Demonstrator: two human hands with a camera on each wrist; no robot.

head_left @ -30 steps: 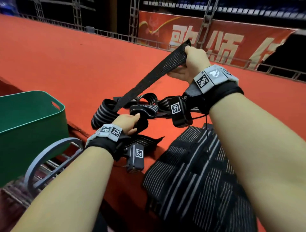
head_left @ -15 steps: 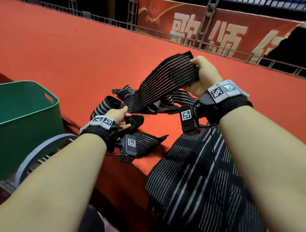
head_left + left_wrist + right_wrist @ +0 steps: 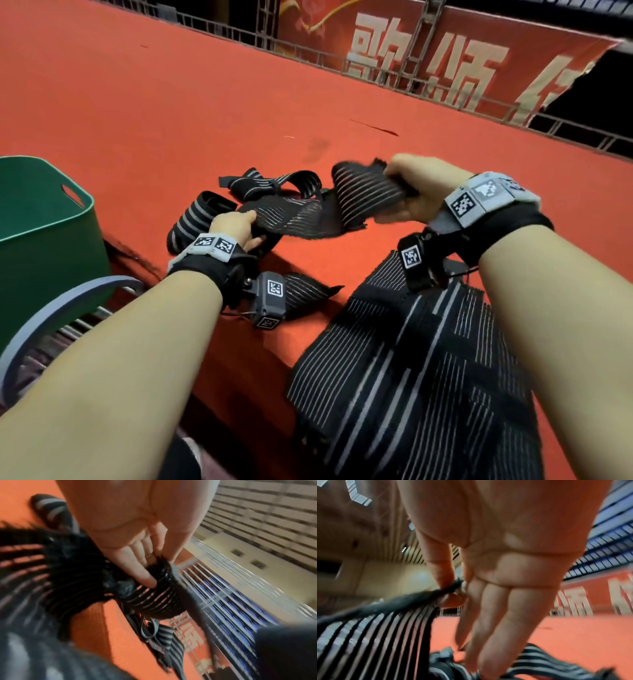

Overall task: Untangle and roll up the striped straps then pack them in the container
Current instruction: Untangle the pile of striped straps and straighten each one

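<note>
My right hand (image 3: pixel 416 190) pinches one end of a striped strap (image 3: pixel 308 214) between thumb and forefinger, other fingers hanging straight; my left hand (image 3: pixel 236 228) grips its other end low over the red surface (image 3: pixel 171 113). Blur hides the finer folds. More straps (image 3: pixel 260 185) tangle beyond my left hand; the green container (image 3: pixel 44 240) sits farther left.

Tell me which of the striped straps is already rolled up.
The rolled strap with broad grey stripes, lying nearest the green container just beyond the left hand. The other straps lie loose or tangled, or are stretched between the hands.
</note>
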